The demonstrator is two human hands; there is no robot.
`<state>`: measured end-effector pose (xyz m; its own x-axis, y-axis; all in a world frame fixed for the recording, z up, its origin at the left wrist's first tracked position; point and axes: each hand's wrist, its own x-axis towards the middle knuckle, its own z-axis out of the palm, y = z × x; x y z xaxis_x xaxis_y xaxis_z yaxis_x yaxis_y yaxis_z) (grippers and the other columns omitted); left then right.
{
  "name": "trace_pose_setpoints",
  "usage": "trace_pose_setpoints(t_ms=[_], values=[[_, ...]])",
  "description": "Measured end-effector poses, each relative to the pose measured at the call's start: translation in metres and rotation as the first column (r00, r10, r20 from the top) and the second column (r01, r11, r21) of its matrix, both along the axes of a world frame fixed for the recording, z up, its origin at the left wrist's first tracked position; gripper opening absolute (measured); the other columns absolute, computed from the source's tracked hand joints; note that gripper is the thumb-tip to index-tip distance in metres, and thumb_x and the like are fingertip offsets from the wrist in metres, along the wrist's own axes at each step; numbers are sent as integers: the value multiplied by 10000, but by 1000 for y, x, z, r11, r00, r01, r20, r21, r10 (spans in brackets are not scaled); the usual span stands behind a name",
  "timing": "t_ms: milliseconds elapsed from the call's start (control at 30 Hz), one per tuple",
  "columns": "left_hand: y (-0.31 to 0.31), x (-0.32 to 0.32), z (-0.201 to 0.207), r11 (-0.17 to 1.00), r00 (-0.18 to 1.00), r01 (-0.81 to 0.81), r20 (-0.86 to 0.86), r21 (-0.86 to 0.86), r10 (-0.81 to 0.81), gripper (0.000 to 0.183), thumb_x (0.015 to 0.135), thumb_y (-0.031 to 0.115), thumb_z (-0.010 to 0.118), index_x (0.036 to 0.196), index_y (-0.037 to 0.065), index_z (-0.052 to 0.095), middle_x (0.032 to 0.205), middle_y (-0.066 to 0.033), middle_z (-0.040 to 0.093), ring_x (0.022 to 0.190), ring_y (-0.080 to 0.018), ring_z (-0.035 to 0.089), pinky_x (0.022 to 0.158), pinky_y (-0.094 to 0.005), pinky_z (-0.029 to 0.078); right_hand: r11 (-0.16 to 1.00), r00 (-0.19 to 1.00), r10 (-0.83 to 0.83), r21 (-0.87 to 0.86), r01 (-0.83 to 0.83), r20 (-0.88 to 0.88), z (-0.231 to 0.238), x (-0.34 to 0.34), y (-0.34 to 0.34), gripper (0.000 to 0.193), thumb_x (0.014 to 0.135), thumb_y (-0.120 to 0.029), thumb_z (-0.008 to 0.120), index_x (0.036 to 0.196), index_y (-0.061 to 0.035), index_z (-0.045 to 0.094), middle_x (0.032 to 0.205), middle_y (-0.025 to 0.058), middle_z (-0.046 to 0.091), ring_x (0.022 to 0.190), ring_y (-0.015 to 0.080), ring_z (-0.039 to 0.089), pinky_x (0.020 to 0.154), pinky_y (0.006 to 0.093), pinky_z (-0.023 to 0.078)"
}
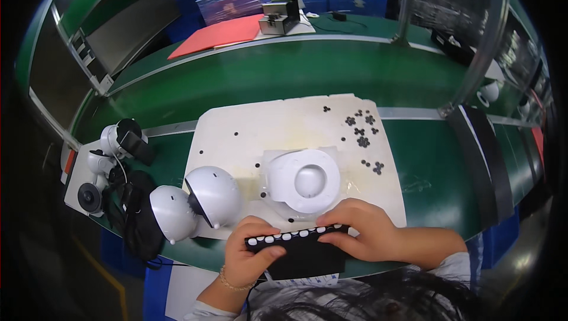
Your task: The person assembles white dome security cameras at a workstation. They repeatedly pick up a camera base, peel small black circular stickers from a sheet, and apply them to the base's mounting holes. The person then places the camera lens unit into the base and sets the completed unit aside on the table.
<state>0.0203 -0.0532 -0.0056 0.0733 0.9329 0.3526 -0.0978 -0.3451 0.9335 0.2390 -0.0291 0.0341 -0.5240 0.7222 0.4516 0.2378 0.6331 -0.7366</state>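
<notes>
My left hand (248,256) and my right hand (367,232) both grip a black sheet (307,256) at the table's near edge. A row of white oval pieces runs along its bent or folded upper edge, and my thumbs press just below them. Just beyond my hands lies a white round housing (283,182) with a recessed circular opening. To its left rest two white domed shells (222,194) with dark openings. Small black discs (362,142) are scattered on the cream board (284,120), several clustered at its right.
At the left stand white camera-like devices (109,140) with cables and a black cloth-like heap (142,223). Black strips (482,164) lie at the right. Metal posts (408,7) rise from the green bench, with a metal box (278,20) and red sheet (216,36) at the back.
</notes>
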Motion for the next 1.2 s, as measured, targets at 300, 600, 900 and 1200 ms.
trace_pose_setpoints(t_ms=[300, 600, 900, 1200], values=[[15, 0, -7, 998, 994, 46, -97, 38, -42, 190, 622, -95, 668, 790, -24, 614, 705, -121, 590, 636, -183, 562, 565, -263, 430, 995, 995, -36, -86, 44, 93, -3, 7, 12, 239, 738, -112, 649, 959, -50, 586, 884, 74, 624, 739, 198, 609, 666, 278, 474], [15, 1, -13, 996, 993, -51, -106, 79, 59, 162, 634, -76, 676, 764, -20, 596, 687, -124, 592, 604, -186, 554, 543, -272, 425, 821, 985, -7, 563, -92, 172, -3, 21, 21, 222, 668, -91, 656, 883, -102, 601, 937, 0, 603, 871, 188, 561, 655, 276, 437], [16, 2, -10, 991, 990, -36, -128, 125, 52, 156, 656, -61, 674, 773, -14, 582, 686, -116, 590, 593, -183, 548, 542, -267, 421, 881, 954, -122, 472, -24, 275, -2, 25, 19, 394, 584, -17, 666, 946, -129, 558, 880, -1, 590, 841, 194, 553, 674, 313, 403], [14, 7, -10, 987, 975, -81, -194, 140, 108, 171, 655, -43, 685, 777, -3, 571, 655, -113, 571, 561, -194, 534, 521, -269, 415, 908, 976, 55, 418, 40, -213, -10, -7, 24, 381, 694, -23, 650, 1043, -91, 515, 886, 98, 585, 728, 260, 574, 629, 328, 438]])
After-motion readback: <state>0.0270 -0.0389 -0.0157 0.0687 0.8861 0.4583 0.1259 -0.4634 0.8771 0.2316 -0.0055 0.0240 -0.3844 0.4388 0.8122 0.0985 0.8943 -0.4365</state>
